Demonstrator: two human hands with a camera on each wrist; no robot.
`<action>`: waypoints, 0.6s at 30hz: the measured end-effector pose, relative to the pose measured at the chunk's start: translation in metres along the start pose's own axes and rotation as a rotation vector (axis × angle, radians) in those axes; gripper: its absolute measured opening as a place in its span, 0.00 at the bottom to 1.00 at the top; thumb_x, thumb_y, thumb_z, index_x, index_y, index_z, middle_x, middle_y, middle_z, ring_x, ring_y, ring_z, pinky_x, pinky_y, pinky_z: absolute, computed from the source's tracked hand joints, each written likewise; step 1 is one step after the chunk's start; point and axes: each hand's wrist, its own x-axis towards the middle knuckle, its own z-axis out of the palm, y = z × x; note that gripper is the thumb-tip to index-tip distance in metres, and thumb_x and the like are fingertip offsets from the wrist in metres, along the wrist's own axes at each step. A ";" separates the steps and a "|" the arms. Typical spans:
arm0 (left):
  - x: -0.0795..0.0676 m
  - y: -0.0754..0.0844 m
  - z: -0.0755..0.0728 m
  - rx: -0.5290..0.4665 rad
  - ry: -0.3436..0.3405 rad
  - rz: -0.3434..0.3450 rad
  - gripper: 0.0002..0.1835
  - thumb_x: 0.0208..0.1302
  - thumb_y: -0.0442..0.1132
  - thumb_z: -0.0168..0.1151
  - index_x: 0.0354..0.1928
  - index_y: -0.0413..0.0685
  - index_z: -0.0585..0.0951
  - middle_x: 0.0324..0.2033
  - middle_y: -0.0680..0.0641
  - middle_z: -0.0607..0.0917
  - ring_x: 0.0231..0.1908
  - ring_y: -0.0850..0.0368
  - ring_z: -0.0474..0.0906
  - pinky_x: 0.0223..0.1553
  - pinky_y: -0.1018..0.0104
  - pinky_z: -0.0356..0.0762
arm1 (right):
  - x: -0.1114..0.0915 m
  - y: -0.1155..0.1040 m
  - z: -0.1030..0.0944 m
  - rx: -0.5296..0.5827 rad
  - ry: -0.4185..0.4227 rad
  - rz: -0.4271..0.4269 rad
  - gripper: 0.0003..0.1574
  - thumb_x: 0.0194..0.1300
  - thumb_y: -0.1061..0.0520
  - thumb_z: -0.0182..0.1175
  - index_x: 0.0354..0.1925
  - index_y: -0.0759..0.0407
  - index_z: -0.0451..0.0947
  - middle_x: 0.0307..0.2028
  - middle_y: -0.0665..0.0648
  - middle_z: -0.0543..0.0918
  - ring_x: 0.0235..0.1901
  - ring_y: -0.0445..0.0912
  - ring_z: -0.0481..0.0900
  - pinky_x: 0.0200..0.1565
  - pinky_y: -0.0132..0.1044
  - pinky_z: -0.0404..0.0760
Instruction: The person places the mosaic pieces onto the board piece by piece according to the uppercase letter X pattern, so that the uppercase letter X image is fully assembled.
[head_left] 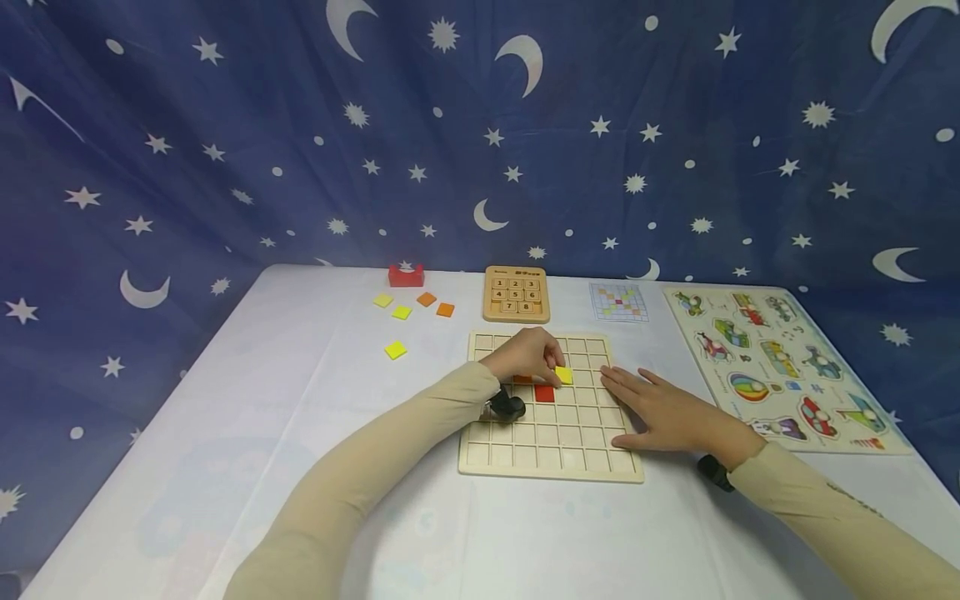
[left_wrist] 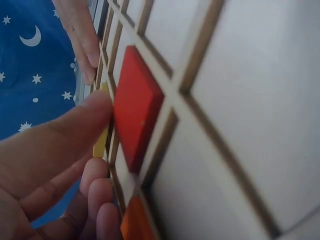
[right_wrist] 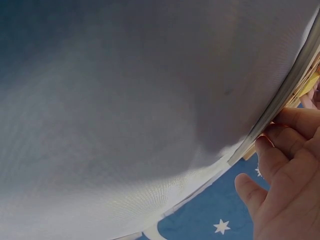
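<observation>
A pale wooden grid board (head_left: 525,457) lies on the white table. My left hand (head_left: 528,353) reaches over its upper middle and pinches a yellow square tile (head_left: 564,376) between thumb and fingers. The left wrist view shows this yellow tile (left_wrist: 101,142) edge-on and tilted at the grid; whether it sits in a cell I cannot tell. Beside it a red tile (head_left: 544,393) lies in a cell, and an orange tile (head_left: 522,379) is partly covered by the hand. My right hand (head_left: 663,414) rests with straight fingers against the board's right edge.
Loose yellow tiles (head_left: 395,350) and orange tiles (head_left: 446,310) lie left of the board, near a red holder (head_left: 406,276). Behind the board are a wooden number puzzle (head_left: 516,294) and a pattern card (head_left: 618,302). A picture puzzle board (head_left: 787,367) lies at the right.
</observation>
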 end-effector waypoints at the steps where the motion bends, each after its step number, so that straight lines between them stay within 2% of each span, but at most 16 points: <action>1: 0.000 0.000 0.000 0.002 0.000 -0.002 0.12 0.45 0.35 0.75 0.34 0.43 0.84 0.24 0.53 0.80 0.26 0.65 0.71 0.34 0.77 0.71 | 0.000 0.000 0.000 -0.001 0.002 -0.001 0.59 0.57 0.25 0.52 0.70 0.64 0.55 0.71 0.62 0.56 0.70 0.56 0.57 0.68 0.58 0.54; 9: 0.002 -0.005 -0.001 -0.033 -0.003 -0.031 0.08 0.47 0.33 0.73 0.32 0.45 0.85 0.28 0.50 0.85 0.27 0.65 0.76 0.33 0.77 0.73 | -0.001 0.001 0.001 -0.007 0.000 0.003 0.60 0.56 0.24 0.51 0.70 0.64 0.55 0.72 0.62 0.56 0.70 0.56 0.56 0.68 0.58 0.54; 18: -0.002 -0.005 -0.002 -0.078 -0.003 -0.039 0.08 0.48 0.31 0.72 0.32 0.41 0.85 0.27 0.49 0.84 0.26 0.65 0.75 0.31 0.77 0.73 | 0.000 0.000 0.001 0.005 -0.003 0.007 0.60 0.56 0.25 0.52 0.70 0.64 0.54 0.72 0.62 0.55 0.70 0.56 0.57 0.68 0.58 0.54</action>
